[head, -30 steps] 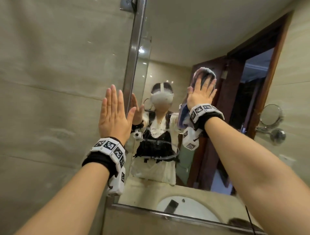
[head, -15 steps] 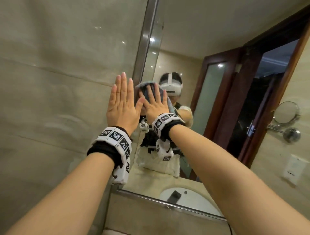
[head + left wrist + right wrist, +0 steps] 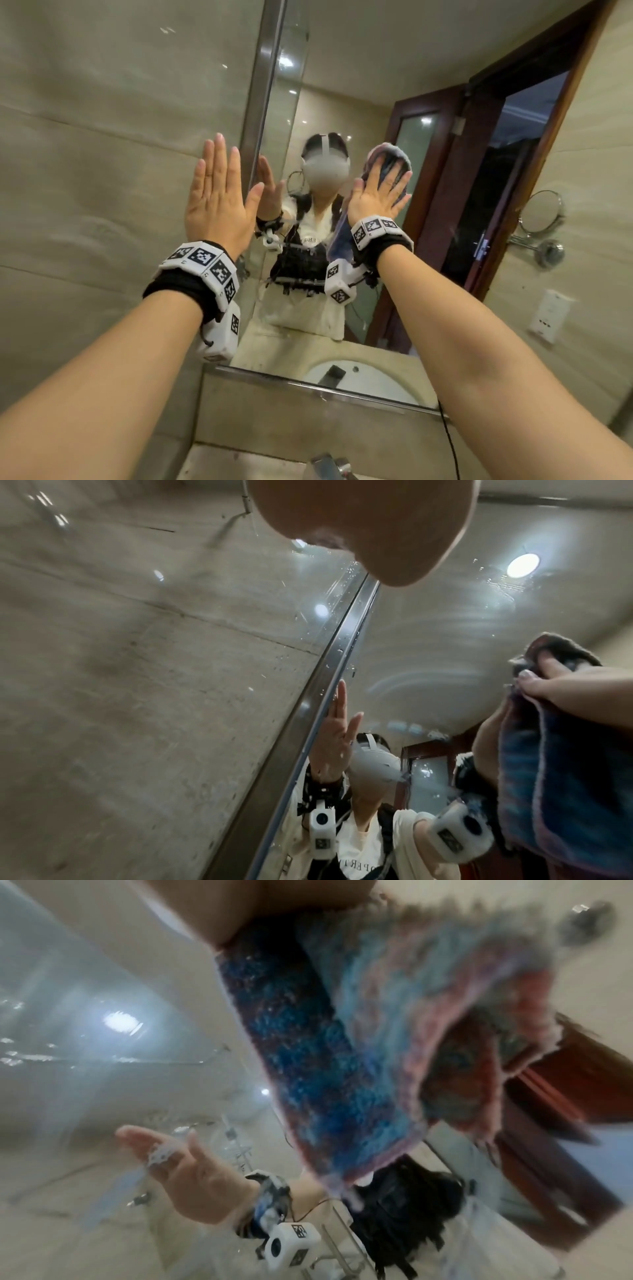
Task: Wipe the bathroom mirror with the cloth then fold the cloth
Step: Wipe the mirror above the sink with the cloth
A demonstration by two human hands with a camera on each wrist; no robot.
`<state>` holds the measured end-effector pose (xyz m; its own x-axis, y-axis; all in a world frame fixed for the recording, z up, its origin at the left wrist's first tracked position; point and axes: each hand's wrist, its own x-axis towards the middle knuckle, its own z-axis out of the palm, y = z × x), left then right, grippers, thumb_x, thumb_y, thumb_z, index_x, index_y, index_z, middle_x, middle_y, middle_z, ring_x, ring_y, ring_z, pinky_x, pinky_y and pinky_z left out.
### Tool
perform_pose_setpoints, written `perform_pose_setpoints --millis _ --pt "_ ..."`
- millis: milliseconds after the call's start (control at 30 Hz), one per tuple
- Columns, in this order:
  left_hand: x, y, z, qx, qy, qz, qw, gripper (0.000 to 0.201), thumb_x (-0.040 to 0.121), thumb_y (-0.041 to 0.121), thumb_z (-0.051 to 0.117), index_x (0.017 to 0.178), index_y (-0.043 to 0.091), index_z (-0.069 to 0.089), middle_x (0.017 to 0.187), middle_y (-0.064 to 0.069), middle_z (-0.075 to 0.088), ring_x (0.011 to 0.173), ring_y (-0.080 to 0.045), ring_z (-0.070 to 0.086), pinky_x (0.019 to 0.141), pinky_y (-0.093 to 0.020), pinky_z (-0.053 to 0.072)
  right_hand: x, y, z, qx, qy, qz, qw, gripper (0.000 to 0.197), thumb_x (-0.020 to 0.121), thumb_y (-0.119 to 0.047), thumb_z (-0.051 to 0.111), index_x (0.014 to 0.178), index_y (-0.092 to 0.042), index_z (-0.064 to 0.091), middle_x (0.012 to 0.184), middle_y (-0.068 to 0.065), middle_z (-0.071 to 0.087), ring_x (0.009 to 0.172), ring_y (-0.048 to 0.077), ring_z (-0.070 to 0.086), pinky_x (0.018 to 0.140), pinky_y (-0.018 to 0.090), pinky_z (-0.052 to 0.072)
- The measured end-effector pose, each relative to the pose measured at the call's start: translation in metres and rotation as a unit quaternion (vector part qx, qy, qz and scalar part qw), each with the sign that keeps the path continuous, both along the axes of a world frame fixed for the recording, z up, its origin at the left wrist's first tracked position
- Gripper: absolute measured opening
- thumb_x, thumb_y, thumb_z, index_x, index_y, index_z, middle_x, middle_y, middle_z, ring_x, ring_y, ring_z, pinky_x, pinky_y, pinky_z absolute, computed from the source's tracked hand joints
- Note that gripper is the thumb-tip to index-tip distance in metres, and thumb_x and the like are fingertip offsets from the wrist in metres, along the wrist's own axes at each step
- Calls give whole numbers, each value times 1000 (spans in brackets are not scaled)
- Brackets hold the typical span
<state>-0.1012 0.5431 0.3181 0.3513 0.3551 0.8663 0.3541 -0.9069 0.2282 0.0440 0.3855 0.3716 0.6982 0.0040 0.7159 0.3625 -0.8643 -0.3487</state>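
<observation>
The bathroom mirror [image 3: 370, 58] fills the right of the head view. My right hand [image 3: 380, 195] presses a fluffy blue and pink cloth [image 3: 390, 154] flat against the glass, its fingers spread and straight. Part of the cloth hangs below the palm beside my wrist. The left wrist view shows the same cloth [image 3: 565, 777] under my right hand [image 3: 575, 688], and in the right wrist view the cloth [image 3: 325, 1042] dangles, blurred. My left hand [image 3: 219, 195] lies flat on the tiled wall just left of the mirror's edge, holding nothing.
A metal frame strip [image 3: 263, 102] separates the mirror from the beige tile wall [image 3: 102, 137]. A tap [image 3: 329, 466] stands below at the bottom edge. A black cable [image 3: 448, 445] runs down by the mirror's lower edge. The glass reflects a basin, a wooden door and a round wall mirror.
My right hand swept the cloth left across the glass until it was next to my left hand, then back to the right. The left hand stayed on the wall.
</observation>
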Motion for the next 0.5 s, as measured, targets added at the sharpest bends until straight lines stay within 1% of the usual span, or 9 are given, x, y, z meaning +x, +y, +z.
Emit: perform_pose_setpoints --millis 33,67,133,200,300,367,433,467,500 --pt "-1 0 -2 -2 3 -11 1000 66 95 48 10 148 11 -2 157 -7 -10 144 -15 -11 114 -27 -14 -1 -1 -5 23 11 -12 1000 59 100 -39 25 150 -25 -4 159 9 -14 146 30 -15 117 51 -6" --pt "-3 -1 -4 -6 5 -21 1000 65 96 47 11 148 11 -2 158 -7 -10 144 -15 -11 114 -26 -14 -3 -1 -10 44 18 -23 999 60 100 -39 26 150 -25 -4 159 8 -13 146 30 -14 117 51 -4" --pt "-6 -2 -13 -14 5 -26 1000 65 96 47 13 149 11 1 158 -6 -8 145 -14 -10 110 -21 -21 -4 3 -18 70 20 -39 997 62 100 -40 28 151 -25 -3 159 9 -10 146 32 -11 116 53 -1" --pt "-9 -3 -23 -16 12 -20 1000 64 97 46 15 149 10 3 158 -7 -7 145 -14 -9 105 -18 -26 -7 12 -25 84 21 -52 995 62 99 -41 30 151 -23 0 159 12 -6 146 35 -8 116 54 1" --pt "-10 -1 -30 -10 18 -13 1000 65 96 46 13 148 9 1 157 -8 -9 144 -15 -10 105 -19 -27 -7 26 -34 69 16 -55 996 61 99 -41 28 151 -23 0 159 14 -4 145 38 -6 115 57 0" --pt "-10 -2 -30 -8 17 -15 1000 65 96 46 12 148 9 0 157 -8 -9 144 -16 -11 105 -19 -26 -6 32 -43 12 -4 -46 999 60 100 -41 25 151 -24 -2 159 14 -6 145 39 -8 115 58 -3" --pt "-10 -1 -32 -2 19 -14 1000 65 96 46 12 148 9 1 157 -9 -8 145 -17 -10 108 -21 -23 -8 37 -54 -91 -35 5 995 58 101 -39 24 150 -25 -3 159 13 -9 145 38 -11 114 57 -8" --pt "-10 -1 -32 2 23 -11 1000 65 97 46 14 148 8 1 157 -10 -8 145 -18 -9 110 -24 -20 -8 41 -60 -159 -48 46 985 58 100 -39 24 150 -27 -3 159 11 -11 145 37 -14 112 56 -12" --pt "-10 0 -33 5 27 -8 1000 65 97 45 16 148 8 2 157 -11 -7 145 -19 -8 111 -26 -17 -9 46 -67 -234 -59 86 967 58 100 -38 25 150 -29 -4 159 9 -13 144 36 -17 110 56 -16"
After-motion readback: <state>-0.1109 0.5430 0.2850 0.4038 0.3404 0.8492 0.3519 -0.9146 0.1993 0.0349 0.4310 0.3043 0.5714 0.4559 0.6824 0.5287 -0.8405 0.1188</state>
